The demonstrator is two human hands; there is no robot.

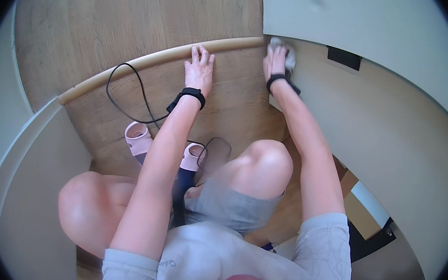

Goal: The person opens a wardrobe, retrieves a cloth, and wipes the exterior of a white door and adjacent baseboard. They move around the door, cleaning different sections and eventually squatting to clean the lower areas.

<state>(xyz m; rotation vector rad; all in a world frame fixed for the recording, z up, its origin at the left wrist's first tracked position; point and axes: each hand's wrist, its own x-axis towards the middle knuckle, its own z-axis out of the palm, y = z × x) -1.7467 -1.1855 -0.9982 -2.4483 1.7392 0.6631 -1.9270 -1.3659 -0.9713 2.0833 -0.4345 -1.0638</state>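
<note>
My left hand (199,69) is spread, its fingertips touching a rounded wood-coloured strip (155,58) that crosses the wood-grain floor (229,84). My right hand (277,61) lies over a pale grey-white cloth (290,60), at the strip's right end beside a white panel (365,101). Motion blurs this hand and the cloth, so how the fingers grip it is partly hidden. Each wrist wears a black band. A thin black cable (110,92) loops over the strip and runs behind my left forearm.
Pale pink slippers (192,157) are on my feet between my bent knees. A grey-white panel (43,171) stands close on my left. At right, a dark slot (343,59) sits in the panel, and a cardboard-coloured box (362,216) shows below its edge.
</note>
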